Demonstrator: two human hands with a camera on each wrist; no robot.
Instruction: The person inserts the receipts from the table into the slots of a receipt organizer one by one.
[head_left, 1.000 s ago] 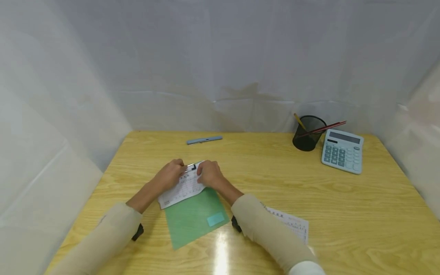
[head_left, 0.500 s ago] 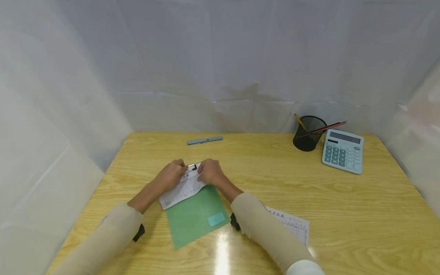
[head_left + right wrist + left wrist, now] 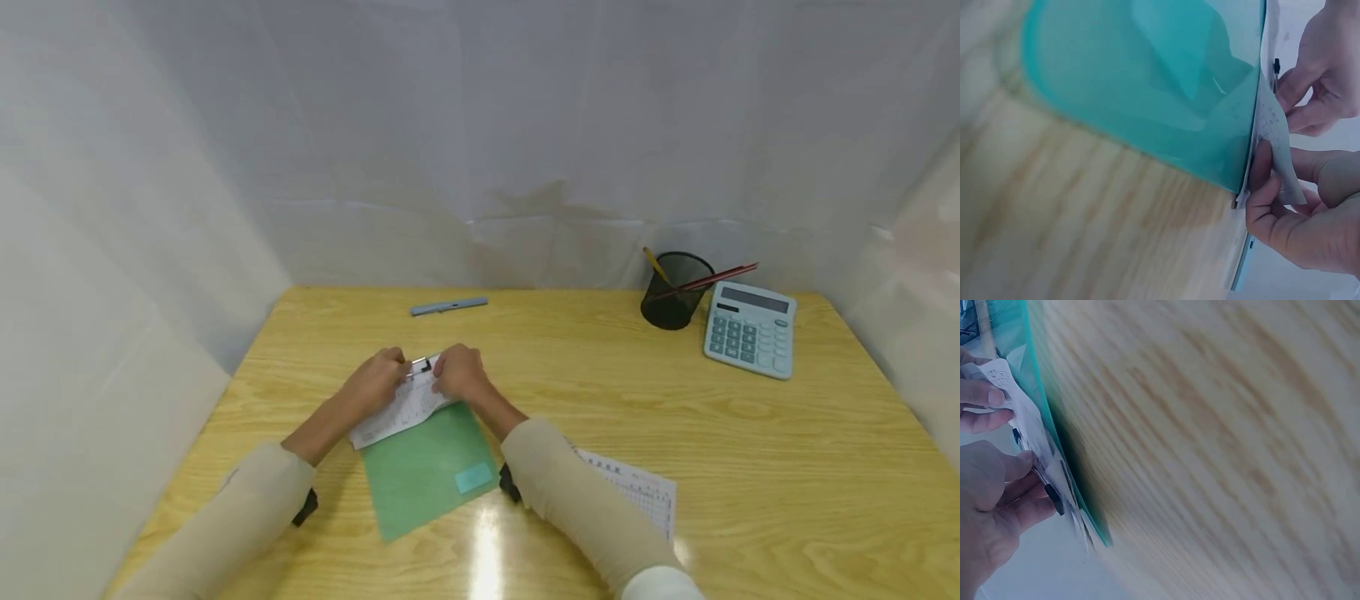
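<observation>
A translucent green folder [image 3: 427,475] with a light blue label [image 3: 473,477] lies tilted on the table, printed paper [image 3: 401,417] over its far part. At its top edge sits a metal clip with black ends [image 3: 425,366]. My left hand [image 3: 377,381] pinches the clip between thumb and fingers; the left wrist view shows a black clip end [image 3: 1054,499] by the fingertips. Beside it, my right hand [image 3: 459,375] pinches the paper's right edge. The right wrist view shows that paper edge [image 3: 1286,169] bent up between thumb and fingers, away from the folder.
Another printed sheet [image 3: 645,492] lies partly under the right forearm. A blue-grey pen-like object [image 3: 448,307] is near the table's back edge. At the back right stand a black mesh pen cup [image 3: 667,304] with pencils and a light blue calculator [image 3: 750,329].
Both hands keep their holds in almost the same place. My right hand has shifted slightly up, and the paper's near edge has risen a little, uncovering slightly more of the folder.
</observation>
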